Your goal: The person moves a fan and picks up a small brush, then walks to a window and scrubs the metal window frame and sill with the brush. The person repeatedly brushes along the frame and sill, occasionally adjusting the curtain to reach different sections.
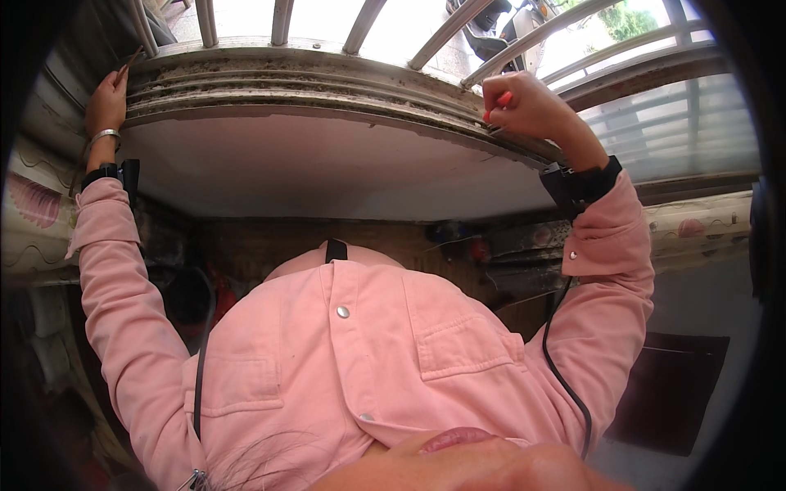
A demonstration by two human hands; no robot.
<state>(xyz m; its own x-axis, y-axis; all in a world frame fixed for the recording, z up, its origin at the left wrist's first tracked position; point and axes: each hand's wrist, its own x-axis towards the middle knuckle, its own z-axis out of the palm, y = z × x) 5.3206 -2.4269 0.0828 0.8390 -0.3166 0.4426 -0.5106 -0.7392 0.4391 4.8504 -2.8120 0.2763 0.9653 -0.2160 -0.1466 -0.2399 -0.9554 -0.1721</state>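
My left hand (106, 102) is at the far left end of a dirty window track (295, 88), closed around a thin brown stick-like piece (129, 62) that points up beside the frame. Over the right part of the track, my right hand (536, 108) is curled around a small red-orange handled tool (504, 100). Its lower end is close to the grooves; whether it touches them cannot be made out. The tool's kind is hidden by my fingers. Dark grime and crumbs lie along the metal grooves.
Metal bars (364, 24) rise beyond the track, with a parked motorbike (512, 33) outside. A glass pane (671, 131) stands at the right. Patterned curtains (692, 233) hang on both sides. Below the track is a pale wall (327, 164).
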